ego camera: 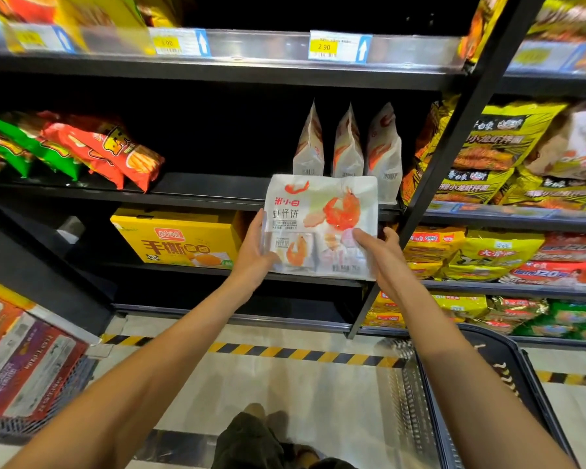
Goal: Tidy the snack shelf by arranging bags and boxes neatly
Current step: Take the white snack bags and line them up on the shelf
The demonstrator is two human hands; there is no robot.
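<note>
We grip the white shrimp-cracker bag (320, 225) with both hands, left hand (252, 255) curled round its left edge, right hand (383, 255) pinching its lower right corner. It faces us upright, long axis roughly vertical, in front of the middle shelf's (200, 191) front edge. Three matching bags (347, 143) stand behind; open shelf lies left of them. A price tag (323, 46) reads 2.90.

Both arms are bare — no sleeves, no watch, no rings on the left hand (251, 255) or the right hand (384, 257). Far below the hands — dark olive trousers (251, 441) and dark shoes (268, 416).
</note>
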